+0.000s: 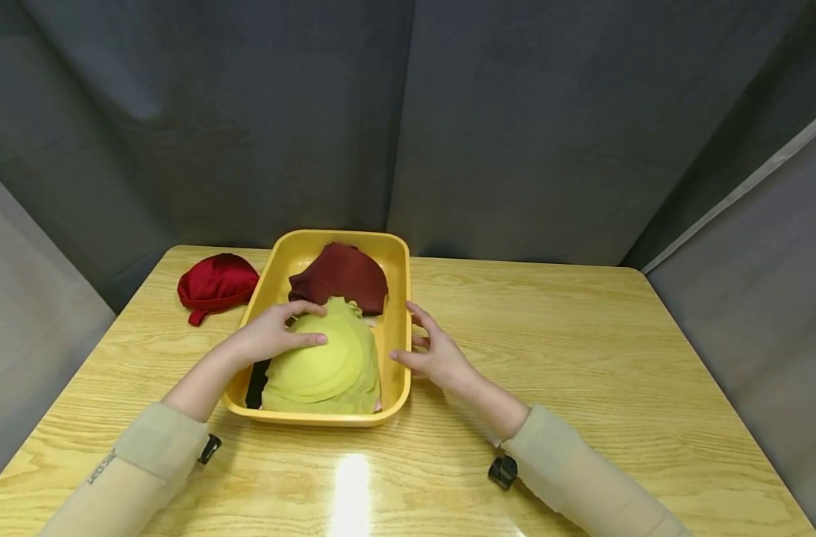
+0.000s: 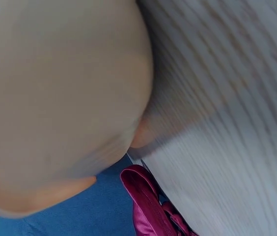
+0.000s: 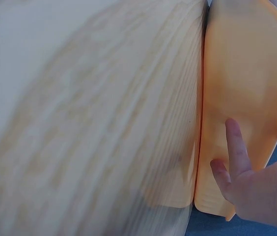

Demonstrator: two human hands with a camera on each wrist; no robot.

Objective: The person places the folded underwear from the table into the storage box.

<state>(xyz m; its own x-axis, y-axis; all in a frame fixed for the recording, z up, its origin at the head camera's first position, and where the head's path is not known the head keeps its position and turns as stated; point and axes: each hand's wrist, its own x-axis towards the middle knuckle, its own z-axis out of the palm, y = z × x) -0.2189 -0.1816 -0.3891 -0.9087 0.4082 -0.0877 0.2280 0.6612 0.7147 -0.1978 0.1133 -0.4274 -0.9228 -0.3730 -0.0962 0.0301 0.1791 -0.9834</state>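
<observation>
A yellow folded bra [image 1: 327,365] lies cup-up in the front of a yellow plastic bin [image 1: 314,419]. My left hand [image 1: 274,333] reaches over the bin's left rim and rests on the bra's cup, thumb and forefinger spread apart. Behind it in the bin sits a dark maroon bra [image 1: 344,276]. At the right wall, my right hand [image 1: 438,358] holds the bin's side, thumb over the rim and fingers outside. The right wrist view shows those fingers [image 3: 236,147] along the outer wall. My forearm and the bin's side fill most of the left wrist view.
A red satin bra [image 1: 216,283] lies folded on the wooden table [image 1: 549,335], left of the bin. Something black [image 1: 256,384] shows under the yellow bra's left edge. Grey curtains [image 1: 515,134] hang behind the table and at both sides.
</observation>
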